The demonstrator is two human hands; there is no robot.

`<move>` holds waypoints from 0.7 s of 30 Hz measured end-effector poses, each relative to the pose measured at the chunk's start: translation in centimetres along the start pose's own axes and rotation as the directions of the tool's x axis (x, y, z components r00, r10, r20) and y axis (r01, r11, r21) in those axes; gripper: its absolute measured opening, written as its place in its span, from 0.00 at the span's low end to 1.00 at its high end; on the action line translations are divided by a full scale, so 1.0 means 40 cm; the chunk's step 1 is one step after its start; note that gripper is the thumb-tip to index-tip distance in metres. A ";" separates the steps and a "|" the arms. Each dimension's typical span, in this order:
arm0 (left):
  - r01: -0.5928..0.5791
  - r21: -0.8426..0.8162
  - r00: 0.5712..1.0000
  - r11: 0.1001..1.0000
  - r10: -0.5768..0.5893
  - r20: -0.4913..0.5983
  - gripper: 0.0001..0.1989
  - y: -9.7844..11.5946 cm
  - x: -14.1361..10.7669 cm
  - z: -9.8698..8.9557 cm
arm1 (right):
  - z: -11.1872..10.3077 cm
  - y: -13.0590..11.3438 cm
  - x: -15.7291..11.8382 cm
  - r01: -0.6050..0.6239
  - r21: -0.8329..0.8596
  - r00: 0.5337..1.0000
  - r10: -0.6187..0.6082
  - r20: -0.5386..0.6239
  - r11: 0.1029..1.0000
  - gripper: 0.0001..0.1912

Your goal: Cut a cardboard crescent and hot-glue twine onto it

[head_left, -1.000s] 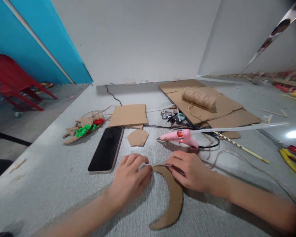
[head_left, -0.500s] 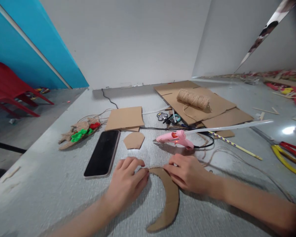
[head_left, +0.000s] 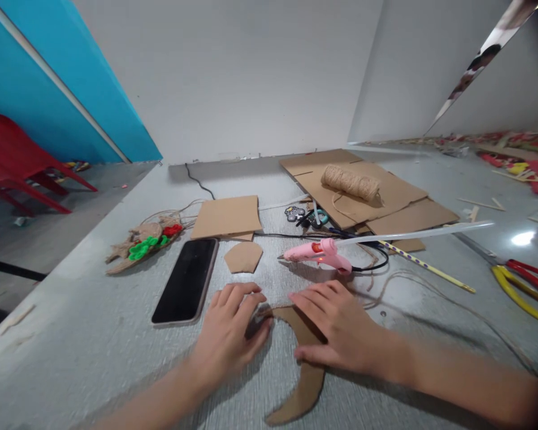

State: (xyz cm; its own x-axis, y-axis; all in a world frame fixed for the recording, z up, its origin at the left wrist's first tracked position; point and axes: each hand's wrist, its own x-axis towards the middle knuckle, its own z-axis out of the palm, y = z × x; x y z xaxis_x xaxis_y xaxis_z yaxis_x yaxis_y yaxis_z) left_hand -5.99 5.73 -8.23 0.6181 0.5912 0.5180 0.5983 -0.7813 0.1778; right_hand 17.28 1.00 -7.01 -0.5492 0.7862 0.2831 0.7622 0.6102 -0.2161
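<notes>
A crescent-shaped piece of brown cardboard lies flat on the grey table, with twine along its upper edge. My right hand rests over its upper right part, thumb and fingers apart. Around the crescent's upper left tip is my left hand, fingers curled and thumb near the tip; the twine end shows between them. Just beyond the hands, a pink glue gun lies with a long clear glue stick in its back. A small cut cardboard piece is beyond my left hand.
A black phone lies left, beside a twine ornament with green and red flowers. Cardboard sheets carry a twine roll at the back. A patterned pencil and large scissors lie right, near loose twine.
My right hand has opened from its pinch at the crescent's upper edge and spread across the cardboard. The thumb and fingers of my left hand have moved apart slightly.
</notes>
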 end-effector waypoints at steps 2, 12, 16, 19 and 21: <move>-0.032 -0.052 0.999 0.998 0.030 -0.023 0.07 0.002 -0.002 -0.008 | 0.004 -0.004 0.001 0.000 0.090 1.000 -0.002 0.028 0.996 0.30; 0.319 -0.220 0.911 0.922 -0.234 0.340 0.07 -0.031 0.017 -0.067 | -0.002 -0.019 -0.009 -0.065 0.167 0.998 0.068 -0.010 0.984 0.27; 0.339 -0.137 0.814 0.931 -0.217 0.539 0.10 -0.016 0.026 -0.073 | -0.001 -0.020 -0.006 -0.091 0.099 0.996 0.089 0.022 0.991 0.27; 0.338 -0.149 0.817 0.929 -0.211 0.537 0.11 -0.002 0.024 -0.065 | 0.003 -0.024 -0.002 -0.122 0.169 0.993 0.118 0.029 0.978 0.26; 0.341 -0.164 0.845 0.925 -0.225 0.485 0.12 0.000 0.019 -0.058 | 0.008 -0.028 0.000 -0.200 0.230 0.980 0.197 0.036 0.952 0.27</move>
State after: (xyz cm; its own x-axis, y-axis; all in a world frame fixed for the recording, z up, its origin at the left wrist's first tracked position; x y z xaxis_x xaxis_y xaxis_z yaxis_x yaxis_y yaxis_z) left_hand -6.69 5.72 -5.89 0.6348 0.7727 -0.0084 0.6809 -0.5541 0.4789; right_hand 16.32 0.34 -7.06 -0.4001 0.8941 0.2013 0.7571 0.4462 -0.4771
